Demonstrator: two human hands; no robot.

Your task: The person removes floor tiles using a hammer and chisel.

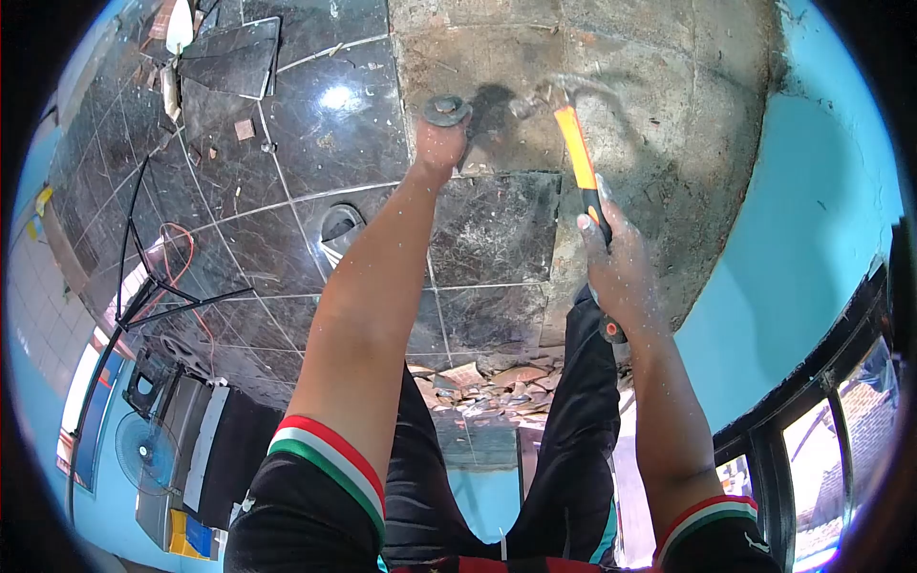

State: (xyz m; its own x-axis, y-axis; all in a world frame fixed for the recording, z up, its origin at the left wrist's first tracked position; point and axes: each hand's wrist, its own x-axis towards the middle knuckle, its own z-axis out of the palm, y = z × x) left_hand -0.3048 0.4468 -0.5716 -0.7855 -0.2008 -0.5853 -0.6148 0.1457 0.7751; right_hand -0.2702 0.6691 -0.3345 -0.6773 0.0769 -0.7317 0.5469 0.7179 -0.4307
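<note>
A hammer (576, 153) with a yellow and black handle is gripped in my right hand (621, 263); its metal head is blurred over the rough, bare floor (659, 124). My left hand (442, 143) is closed around a round grey object (446, 110), whose flat disc-like top faces up, left of the hammer head. What lies under that fist is hidden. Dark floor tiles (497, 229) with pale joints begin just below and left of the bare patch.
Broken tile pieces (516, 382) lie beyond my legs. At the upper left are a trowel (180, 33) and a loose dark tile (229, 57). A black stand (143, 286), an orange cable (191, 253) and a fan (143, 449) are at the left. A blue wall (802, 220) bounds the right side.
</note>
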